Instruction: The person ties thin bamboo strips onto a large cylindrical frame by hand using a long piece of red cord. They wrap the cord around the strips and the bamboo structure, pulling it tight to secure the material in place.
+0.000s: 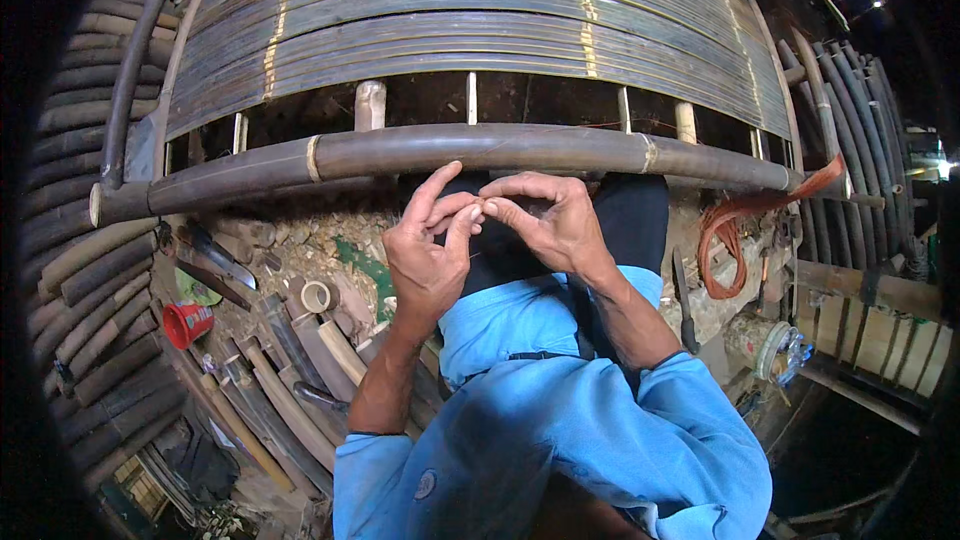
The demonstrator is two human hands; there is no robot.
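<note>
My left hand (430, 242) and my right hand (557, 225) meet over my lap, just on the near side of a thick dark bamboo pole (480, 148). Each has its thumb and forefinger pinched, and the fingertips of both almost touch. Whatever lies between them is too small to make out. Beyond the pole is a bamboo slat frame (430, 25), its thin dark strips bound across by pale lashings. Short upright pegs (471, 98) join the pole to the slats.
Reddish strands (722, 245) hang over the pole's right end, near a dark-handled blade (684, 302). A red cup (188, 324), a large knife (218, 256) and cut bamboo lengths (300, 360) lie left. Bamboo stacks (105, 155) line the left; a jar (782, 352) stands right.
</note>
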